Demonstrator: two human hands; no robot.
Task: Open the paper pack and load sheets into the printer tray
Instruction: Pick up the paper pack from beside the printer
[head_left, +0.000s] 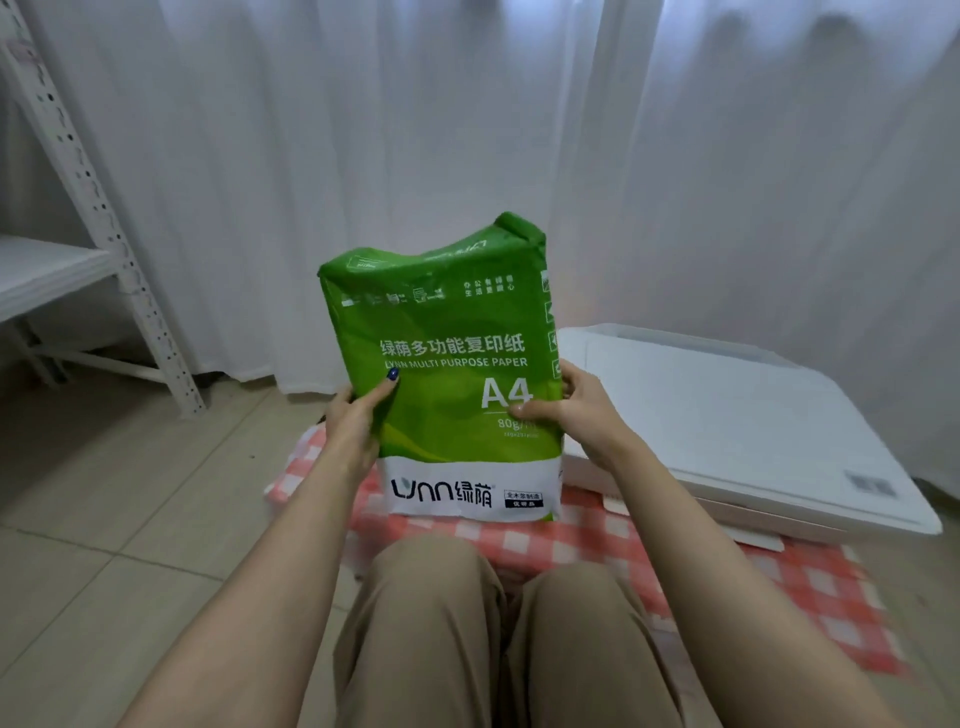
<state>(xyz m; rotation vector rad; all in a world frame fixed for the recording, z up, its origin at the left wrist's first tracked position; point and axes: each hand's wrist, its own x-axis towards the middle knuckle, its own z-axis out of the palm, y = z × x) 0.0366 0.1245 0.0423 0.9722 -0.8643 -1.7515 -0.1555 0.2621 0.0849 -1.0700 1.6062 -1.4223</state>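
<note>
Paper pack (447, 364) stands upright on its short end on a red-white checked cloth (597, 540) on the floor, wrapper intact, top end crumpled; sheets inside not visible. Left hand (358, 415) grips the left edge, thumb across the front; right hand (566, 410) grips the right edge, thumb on the front. Label reads "LYNN MULTI PURPOSE PAPER", "A4", "80g", plus Chinese text and a "LYNN" logo on the white bottom band. White printer (727, 426) sits just right of the pack on the cloth, lid closed. White curtain (467, 130) behind, white metal shelf rack (78, 218) far left, tiled floor (130, 519), person's knees in beige trousers (467, 623) in foreground.
</note>
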